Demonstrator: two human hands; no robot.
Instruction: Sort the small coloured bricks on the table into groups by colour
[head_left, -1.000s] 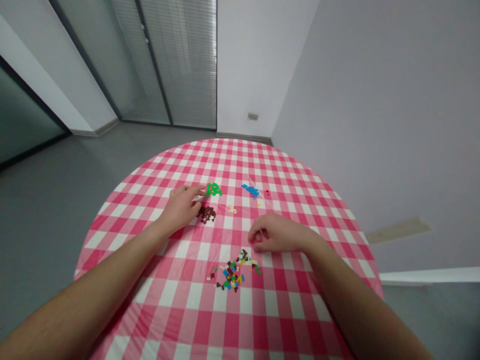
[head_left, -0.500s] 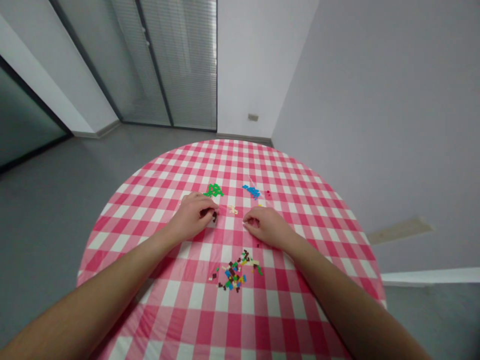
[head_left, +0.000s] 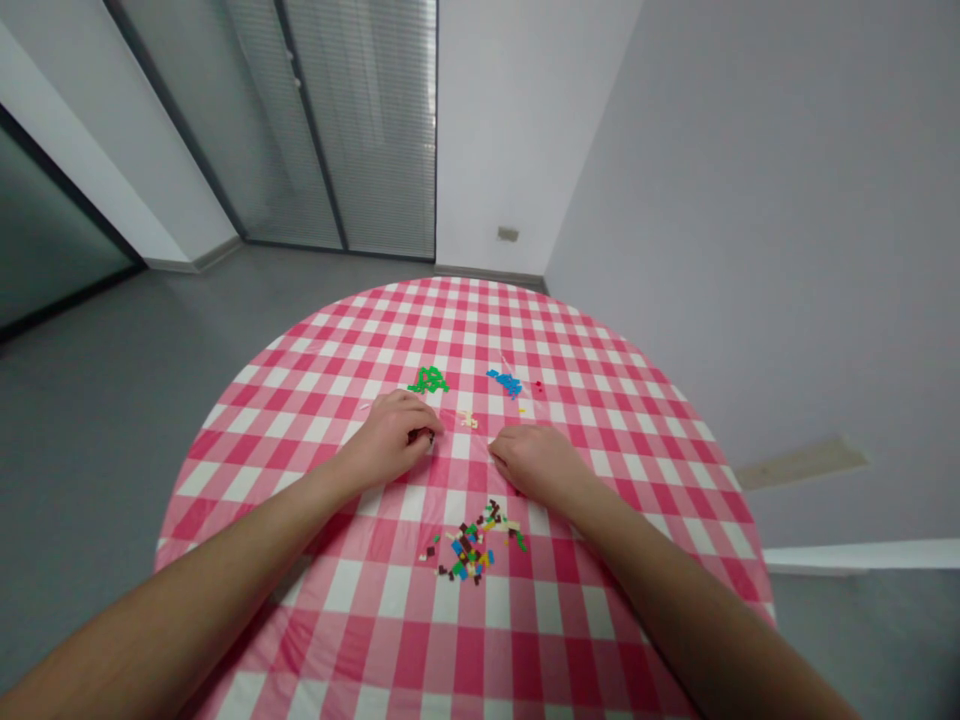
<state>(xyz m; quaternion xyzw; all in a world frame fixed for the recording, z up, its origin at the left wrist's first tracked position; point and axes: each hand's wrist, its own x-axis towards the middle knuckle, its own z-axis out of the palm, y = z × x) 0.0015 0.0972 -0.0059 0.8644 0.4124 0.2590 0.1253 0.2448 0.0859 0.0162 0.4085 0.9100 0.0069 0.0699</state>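
Note:
My left hand point(head_left: 392, 439) rests on the table with its fingers curled over a small pile of dark brown bricks point(head_left: 421, 436), which it mostly covers. My right hand point(head_left: 531, 457) lies beside it, fingers curled under in a loose fist; what they hold, if anything, is hidden. Between the hands sit a few cream bricks point(head_left: 469, 420). A mixed heap of coloured bricks point(head_left: 472, 545) lies just in front of the right wrist. Farther back are a green pile point(head_left: 428, 380) and a blue pile point(head_left: 506, 382).
The round table wears a red-and-white checked cloth point(head_left: 390, 620). A few tiny red bricks point(head_left: 538, 386) lie right of the blue pile. Grey floor, a grey wall at right and glass doors with blinds surround the table.
My left hand drew back from the green pile and closed over the brown bricks. My right hand moved up and left toward the cream bricks, away from the mixed heap.

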